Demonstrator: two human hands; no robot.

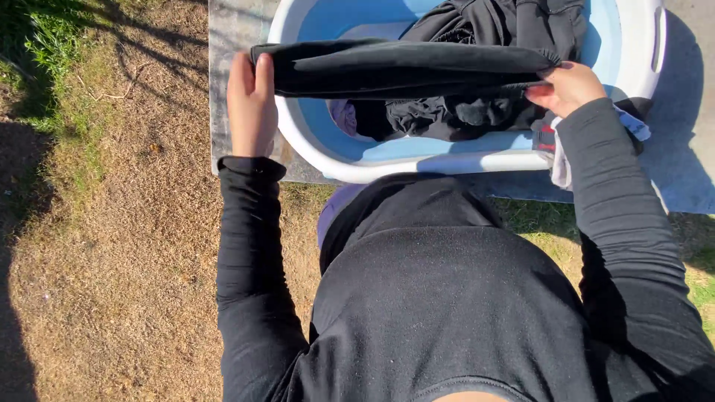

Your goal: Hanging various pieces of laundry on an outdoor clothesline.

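Note:
My left hand (251,103) grips the left end of a black garment (402,68), and my right hand (567,88) grips its right end. The garment is stretched flat between them, held level above a blue tub with a white rim (417,165). More dark clothes (477,112) lie piled inside the tub under and behind the held garment. Both my arms are in black long sleeves.
The tub stands on a grey concrete slab (231,45). Dry brown grass (112,246) spreads to the left, with green grass (45,37) at the top left. A pale cloth (560,162) hangs by the tub's right rim under my right wrist.

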